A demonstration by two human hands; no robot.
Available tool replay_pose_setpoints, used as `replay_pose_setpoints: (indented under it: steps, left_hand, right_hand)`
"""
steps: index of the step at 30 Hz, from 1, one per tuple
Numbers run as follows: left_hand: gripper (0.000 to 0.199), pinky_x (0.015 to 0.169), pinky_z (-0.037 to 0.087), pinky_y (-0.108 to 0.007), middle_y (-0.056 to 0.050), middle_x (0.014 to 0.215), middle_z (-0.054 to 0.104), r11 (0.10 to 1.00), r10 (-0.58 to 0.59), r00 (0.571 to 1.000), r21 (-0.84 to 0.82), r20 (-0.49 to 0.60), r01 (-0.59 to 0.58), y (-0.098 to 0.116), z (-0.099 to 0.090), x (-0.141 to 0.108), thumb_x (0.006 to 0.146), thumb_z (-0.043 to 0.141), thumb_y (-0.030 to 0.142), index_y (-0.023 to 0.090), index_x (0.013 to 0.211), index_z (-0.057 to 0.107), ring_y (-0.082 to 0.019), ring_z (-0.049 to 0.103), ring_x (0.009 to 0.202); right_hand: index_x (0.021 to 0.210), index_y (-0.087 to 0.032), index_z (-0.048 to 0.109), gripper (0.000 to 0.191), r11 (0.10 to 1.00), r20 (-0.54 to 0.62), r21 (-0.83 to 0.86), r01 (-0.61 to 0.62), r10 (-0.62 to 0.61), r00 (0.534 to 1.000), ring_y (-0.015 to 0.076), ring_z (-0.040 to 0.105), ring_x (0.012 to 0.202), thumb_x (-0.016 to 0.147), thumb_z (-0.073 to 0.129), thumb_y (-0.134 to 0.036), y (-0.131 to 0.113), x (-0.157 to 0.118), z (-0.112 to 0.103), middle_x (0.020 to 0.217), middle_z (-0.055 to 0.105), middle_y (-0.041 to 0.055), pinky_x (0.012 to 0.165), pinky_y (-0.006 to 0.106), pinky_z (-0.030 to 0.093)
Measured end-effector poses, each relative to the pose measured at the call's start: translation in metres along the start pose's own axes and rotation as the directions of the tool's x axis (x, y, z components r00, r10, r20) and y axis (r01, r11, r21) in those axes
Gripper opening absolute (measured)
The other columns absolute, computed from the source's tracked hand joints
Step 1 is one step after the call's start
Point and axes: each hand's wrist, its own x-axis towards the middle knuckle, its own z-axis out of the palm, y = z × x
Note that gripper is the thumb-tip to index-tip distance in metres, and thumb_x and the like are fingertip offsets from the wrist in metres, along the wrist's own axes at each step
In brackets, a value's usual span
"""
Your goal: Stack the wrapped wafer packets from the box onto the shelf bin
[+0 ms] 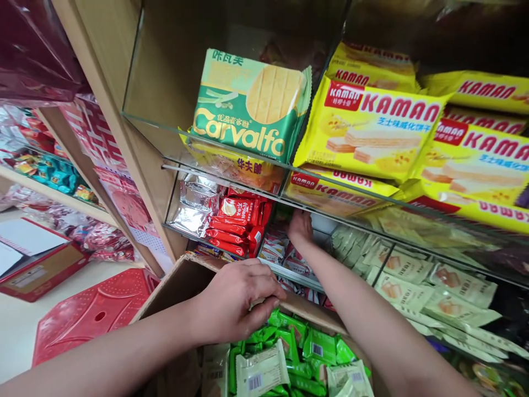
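Observation:
My left hand [244,295] lies over the rim of a cardboard box [173,284], its fingers curled over the edge and the thumb on the inner side. Inside the box are green snack packets [320,347] and a few pale packets [262,369]. My right hand [300,225] reaches under the glass shelf into a lower compartment, fingers curled; whatever they hold is hidden. Just below it lie white-and-red small packets [275,245]. Pale green packets [351,245] fill the compartment to its right, and red packets [239,218] are stacked to its left.
Above stands a glass-fronted shelf with a green Carvalfa pack [248,107] and yellow Kaman wafer packs [367,129]. A wooden upright [111,110] divides the shelving. On the left are a red plastic stool [97,311] and a red-and-white carton [37,256].

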Motion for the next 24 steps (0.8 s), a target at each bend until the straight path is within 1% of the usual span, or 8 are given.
replay_pose_setpoints:
  steps: [3, 6, 9, 13, 16, 18, 20, 24]
  left_hand:
    - [0.018, 0.071, 0.039, -0.027, -0.004, 0.081, 0.063, 1.0, 0.008, 1.0, 0.005, 0.001, -0.008, 0.001, -0.001, 0.0, 0.081, 0.044, 0.015, 0.016, 0.089, 0.061, -0.014, 0.054, 0.076]
    - [0.018, 0.072, 0.04, -0.028, -0.004, 0.082, 0.064, 1.0, 0.007, 1.0, 0.003, 0.0, -0.007, 0.002, -0.001, -0.001, 0.081, 0.044, 0.015, 0.017, 0.088, 0.061, -0.014, 0.054, 0.075]
    - [0.017, 0.071, 0.04, -0.028, -0.004, 0.084, 0.064, 1.0, 0.003, 1.0, 0.007, -0.001, -0.003, 0.002, -0.001, -0.001, 0.08, 0.045, 0.015, 0.017, 0.087, 0.06, -0.014, 0.054, 0.074]
    - [0.018, 0.071, 0.04, -0.027, -0.004, 0.083, 0.065, 1.0, 0.012, 1.0, 0.011, -0.006, -0.012, 0.002, -0.001, 0.0, 0.08, 0.044, 0.014, 0.016, 0.087, 0.061, -0.013, 0.054, 0.073]
    - [0.018, 0.071, 0.04, -0.027, -0.004, 0.083, 0.064, 1.0, 0.011, 1.0, 0.015, 0.0, -0.011, 0.003, -0.001, 0.0, 0.081, 0.044, 0.014, 0.016, 0.087, 0.061, -0.014, 0.055, 0.074]
    - [0.018, 0.071, 0.04, -0.028, -0.005, 0.082, 0.064, 1.0, 0.011, 1.0, 0.021, 0.004, -0.011, 0.003, -0.001, 0.0, 0.081, 0.044, 0.015, 0.017, 0.088, 0.06, -0.014, 0.055, 0.075]
    - [0.018, 0.071, 0.04, -0.028, -0.005, 0.081, 0.063, 1.0, 0.012, 1.0, 0.026, 0.005, -0.012, 0.003, -0.001, -0.001, 0.081, 0.043, 0.015, 0.017, 0.088, 0.06, -0.014, 0.055, 0.075]
    - [0.018, 0.071, 0.04, -0.028, -0.005, 0.08, 0.063, 1.0, 0.012, 1.0, 0.025, 0.002, -0.012, 0.002, -0.001, -0.001, 0.081, 0.043, 0.015, 0.016, 0.088, 0.06, -0.014, 0.055, 0.074]
  right_hand:
    - [0.117, -0.007, 0.042, 0.05, 0.997, -0.047, 0.057, -0.057, 0.059, 0.997, 0.0291, 0.054, 0.096, 0.074, 0.054, -0.029, 0.003, 0.001, 0.001, 0.113, 0.05, 0.022, 0.076, 0.034, 0.043]
    - [0.115, -0.009, 0.045, 0.046, 0.994, -0.071, 0.102, -0.038, 0.045, 0.996, 0.0268, 0.052, 0.1, 0.076, 0.052, -0.032, 0.005, 0.003, 0.0, 0.111, 0.053, 0.0182, 0.081, 0.032, 0.042]
    - [0.112, -0.011, 0.049, 0.041, 0.994, -0.067, 0.111, -0.015, 0.022, 0.997, 0.0249, 0.054, 0.097, 0.077, 0.05, -0.032, 0.007, 0.004, -0.001, 0.105, 0.058, 0.0149, 0.08, 0.03, 0.042]
    - [0.113, -0.01, 0.05, 0.042, 0.998, -0.067, 0.063, -0.009, 0.013, 0.998, 0.0272, 0.055, 0.094, 0.078, 0.05, -0.032, 0.006, 0.002, -0.005, 0.106, 0.057, 0.0173, 0.075, 0.034, 0.042]
    - [0.113, -0.014, 0.052, 0.038, 0.999, -0.076, 0.002, 0.045, -0.044, 0.996, 0.0299, 0.051, 0.101, 0.078, 0.05, -0.028, 0.004, 0.0, -0.01, 0.11, 0.055, 0.0175, 0.079, 0.038, 0.039]
    - [0.108, -0.015, 0.057, 0.032, 0.993, -0.072, -0.035, 0.115, -0.117, 0.991, 0.0288, 0.048, 0.105, 0.079, 0.049, -0.024, 0.003, -0.001, -0.014, 0.11, 0.056, 0.0159, 0.085, 0.038, 0.035]
    - [0.103, -0.016, 0.06, 0.027, 0.983, -0.063, -0.065, 0.171, -0.175, 0.982, 0.0273, 0.047, 0.104, 0.081, 0.045, -0.021, 0.001, 0.0, -0.016, 0.108, 0.058, 0.0151, 0.088, 0.038, 0.032]
    - [0.101, -0.015, 0.061, 0.029, 0.969, -0.069, -0.107, 0.223, -0.231, 0.97, 0.0268, 0.045, 0.106, 0.083, 0.04, -0.017, 0.0, 0.0, -0.017, 0.107, 0.059, 0.0146, 0.09, 0.038, 0.03]
